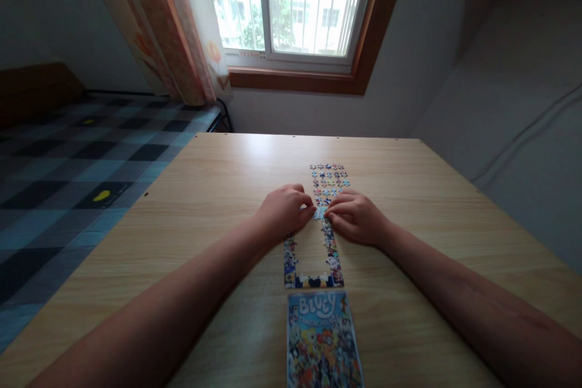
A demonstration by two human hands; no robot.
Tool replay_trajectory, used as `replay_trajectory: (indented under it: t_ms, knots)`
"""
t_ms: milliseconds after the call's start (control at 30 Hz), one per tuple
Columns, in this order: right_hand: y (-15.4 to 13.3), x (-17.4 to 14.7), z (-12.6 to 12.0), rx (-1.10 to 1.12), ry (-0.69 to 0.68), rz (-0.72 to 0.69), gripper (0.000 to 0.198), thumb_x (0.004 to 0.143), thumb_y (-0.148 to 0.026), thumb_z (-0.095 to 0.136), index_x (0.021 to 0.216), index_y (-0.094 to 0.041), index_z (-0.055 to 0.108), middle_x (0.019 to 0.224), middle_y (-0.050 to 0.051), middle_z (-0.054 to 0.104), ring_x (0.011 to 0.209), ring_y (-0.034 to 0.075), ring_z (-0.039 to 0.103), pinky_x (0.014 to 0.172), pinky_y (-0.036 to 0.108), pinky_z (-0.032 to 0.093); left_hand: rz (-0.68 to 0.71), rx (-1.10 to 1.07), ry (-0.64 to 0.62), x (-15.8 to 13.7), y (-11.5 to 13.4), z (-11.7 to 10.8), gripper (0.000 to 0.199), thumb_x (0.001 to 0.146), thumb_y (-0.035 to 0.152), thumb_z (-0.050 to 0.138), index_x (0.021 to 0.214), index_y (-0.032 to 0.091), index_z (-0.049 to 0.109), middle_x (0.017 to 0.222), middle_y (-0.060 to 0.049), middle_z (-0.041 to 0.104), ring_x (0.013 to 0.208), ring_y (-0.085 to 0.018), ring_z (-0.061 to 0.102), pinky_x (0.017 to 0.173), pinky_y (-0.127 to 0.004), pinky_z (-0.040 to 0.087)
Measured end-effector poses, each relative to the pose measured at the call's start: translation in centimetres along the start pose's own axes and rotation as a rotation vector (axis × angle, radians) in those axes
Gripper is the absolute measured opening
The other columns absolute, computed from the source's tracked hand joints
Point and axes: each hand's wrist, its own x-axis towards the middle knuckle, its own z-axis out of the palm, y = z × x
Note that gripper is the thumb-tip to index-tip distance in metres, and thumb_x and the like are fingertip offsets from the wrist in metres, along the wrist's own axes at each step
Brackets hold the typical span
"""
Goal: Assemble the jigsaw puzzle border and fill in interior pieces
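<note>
Strips of joined jigsaw pieces form a puzzle frame (335,260) on the wooden table, with bare wood inside it. At its far edge, light blue puzzle pieces (320,213) lie between my two hands. My left hand (285,209) has its thumb and fingertips closed at the left end of those pieces. From the other side, my right hand (357,216) pinches at their right end. The fingers partly hide what each hand grips. Just beyond, loose puzzle pieces (330,182) lie in rows. A picture sheet or box marked "Bluey" (322,339) lies nearest me.
The wooden table (218,182) reaches toward a wall with a barred window (304,6). On the left stands a bed with a checked cover (104,163), below a patterned curtain (177,30). A cable (527,133) runs along the right wall.
</note>
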Motion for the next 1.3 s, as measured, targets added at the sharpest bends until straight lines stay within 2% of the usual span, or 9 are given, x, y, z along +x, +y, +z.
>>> replay_trajectory:
  t_ms: [167, 267, 333, 500, 600, 667, 767, 833, 1300]
  knots:
    - [0.3, -0.2, 0.2, 0.005, 0.093, 0.018, 0.02, 0.09, -0.02, 0.058, 0.083, -0.022, 0.077, 0.083, 0.005, 0.075, 0.08, 0.02, 0.063, 0.077, 0.037, 0.051, 0.112, -0.046, 0.069, -0.1, -0.7, 0.2, 0.025, 0.094, 0.033, 0.057, 0.085, 0.023, 0.078, 0.092, -0.005, 0.072, 0.077, -0.017, 0.064, 0.067, -0.031, 0.048]
    - [0.5, -0.2, 0.3, -0.019, 0.151, 0.01, 0.02, 0.09, -0.02, 0.058, 0.082, -0.022, 0.076, 0.083, 0.004, 0.075, 0.078, 0.02, 0.063, 0.078, 0.038, 0.051, 0.256, -0.085, 0.219, -0.1, -1.2, -0.5, 0.028, 0.099, 0.032, 0.051, 0.09, 0.021, 0.075, 0.09, -0.006, 0.07, 0.078, -0.016, 0.063, 0.069, -0.03, 0.047]
    - [0.5, -0.3, 0.3, -0.043, 0.152, -0.004, 0.02, 0.09, -0.019, 0.058, 0.082, -0.022, 0.076, 0.082, 0.004, 0.075, 0.077, 0.02, 0.063, 0.077, 0.038, 0.051, 0.27, -0.119, 0.358, 0.0, -1.7, -1.2, 0.028, 0.099, 0.031, 0.049, 0.088, 0.019, 0.072, 0.085, -0.005, 0.068, 0.073, -0.015, 0.06, 0.067, -0.029, 0.046]
    - [0.5, -0.3, 0.1, -0.068, 0.16, -0.022, 0.021, 0.09, -0.019, 0.058, 0.08, -0.022, 0.076, 0.082, 0.004, 0.075, 0.077, 0.02, 0.062, 0.077, 0.038, 0.051, 0.119, -0.115, 0.571, 0.3, -4.5, -1.7, 0.038, 0.094, 0.024, 0.049, 0.057, 0.02, 0.044, 0.061, 0.001, 0.047, 0.055, -0.012, 0.041, 0.055, -0.031, 0.032]
    - [0.6, -0.3, 0.0, -0.07, 0.154, -0.02, 0.02, 0.09, -0.021, 0.058, 0.082, -0.024, 0.077, 0.083, 0.004, 0.075, 0.079, 0.02, 0.063, 0.079, 0.039, 0.051, -0.038, -0.143, 0.689, 0.5, -6.3, -1.2, 0.041, 0.086, 0.02, 0.054, 0.053, 0.022, 0.03, 0.054, 0.004, 0.035, 0.051, -0.012, 0.034, 0.054, -0.032, 0.026]
    - [0.6, -0.4, 0.0, -0.083, 0.131, -0.033, 0.019, 0.091, -0.024, 0.06, 0.093, -0.026, 0.078, 0.096, 0.004, 0.076, 0.088, 0.021, 0.064, 0.086, 0.042, 0.051, -0.108, -0.158, 0.754, 0.5, -6.9, -0.9, 0.041, 0.08, 0.016, 0.056, 0.052, 0.022, 0.027, 0.053, 0.004, 0.032, 0.051, -0.011, 0.033, 0.054, -0.031, 0.026]
    - [0.7, -0.5, 0.2, -0.135, 0.073, -0.073, 0.023, 0.094, -0.031, 0.06, 0.11, -0.03, 0.076, 0.128, 0.006, 0.068, 0.115, 0.025, 0.061, 0.102, 0.049, 0.045, -0.114, -0.143, 0.765, 0.6, -6.9, -0.8, 0.038, 0.073, 0.01, 0.056, 0.052, 0.022, 0.026, 0.054, 0.004, 0.032, 0.051, -0.011, 0.033, 0.054, -0.031, 0.026]
    - [0.9, -0.6, 0.4, -0.157, 0.048, -0.095, 0.024, 0.095, -0.033, 0.059, 0.112, -0.03, 0.076, 0.14, 0.006, 0.061, 0.128, 0.027, 0.054, 0.109, 0.052, 0.04, -0.091, -0.133, 0.74, 0.6, -6.6, -0.7, 0.036, 0.072, 0.01, 0.055, 0.052, 0.022, 0.027, 0.054, 0.004, 0.033, 0.051, -0.011, 0.033, 0.054, -0.031, 0.026]
    - [1.1, -0.8, 0.3, -0.076, -0.001, -0.016, 0.019, 0.096, -0.033, 0.062, 0.109, -0.035, 0.075, 0.152, -0.002, 0.052, 0.144, 0.026, 0.04, 0.117, 0.056, 0.034, -0.218, -0.147, 0.674, 0.6, -7.2, -0.6, 0.038, 0.077, 0.015, 0.055, 0.052, 0.022, 0.026, 0.052, 0.004, 0.033, 0.053, -0.013, 0.036, 0.056, -0.031, 0.027]
